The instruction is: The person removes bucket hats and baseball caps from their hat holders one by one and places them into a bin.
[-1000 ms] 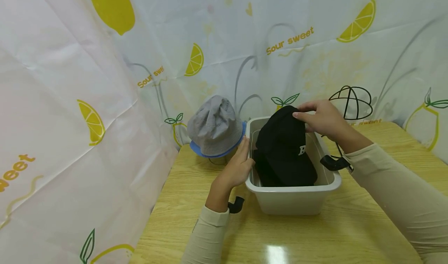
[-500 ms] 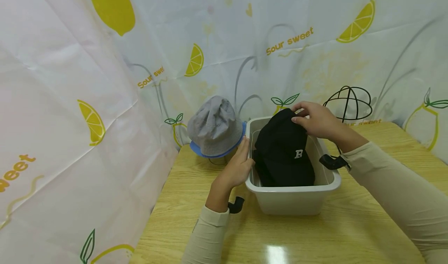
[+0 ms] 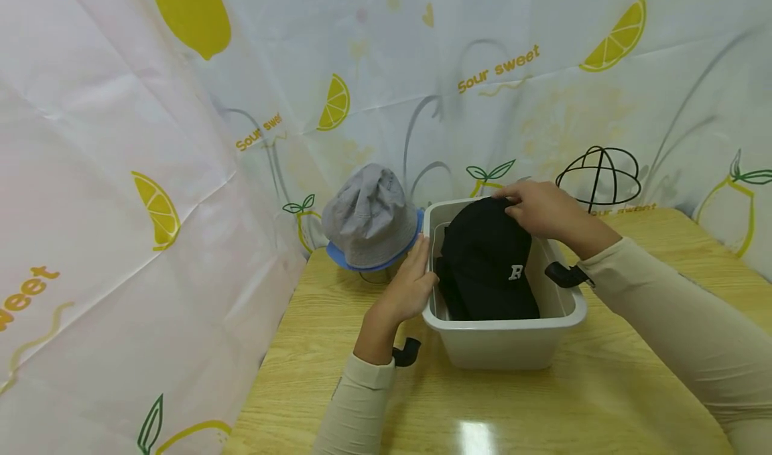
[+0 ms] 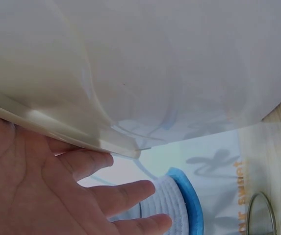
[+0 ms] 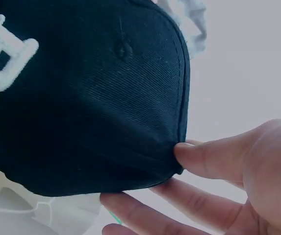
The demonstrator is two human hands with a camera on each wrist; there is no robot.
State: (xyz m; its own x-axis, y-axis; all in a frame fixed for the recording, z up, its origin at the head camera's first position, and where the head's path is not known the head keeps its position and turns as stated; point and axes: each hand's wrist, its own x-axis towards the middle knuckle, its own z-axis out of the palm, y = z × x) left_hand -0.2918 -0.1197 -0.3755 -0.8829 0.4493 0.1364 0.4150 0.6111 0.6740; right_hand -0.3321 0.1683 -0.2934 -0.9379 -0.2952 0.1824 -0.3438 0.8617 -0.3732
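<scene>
Grey hat against bin

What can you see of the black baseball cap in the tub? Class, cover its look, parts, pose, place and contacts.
The black fabric baseball cap has a stitched crown with a small eyelet and a white embroidered letter R on its front. It sits inside the pale grey plastic tub on the wooden table, front facing the camera. The right hand pinches the rear edge of the crown between thumb and fingers. The left hand rests against the tub's outer side.

Beyond my work, a grey bucket hat with a blue brim sits on the wooden desk, a wire hat stand opposite, lemon-print curtain behind.
</scene>
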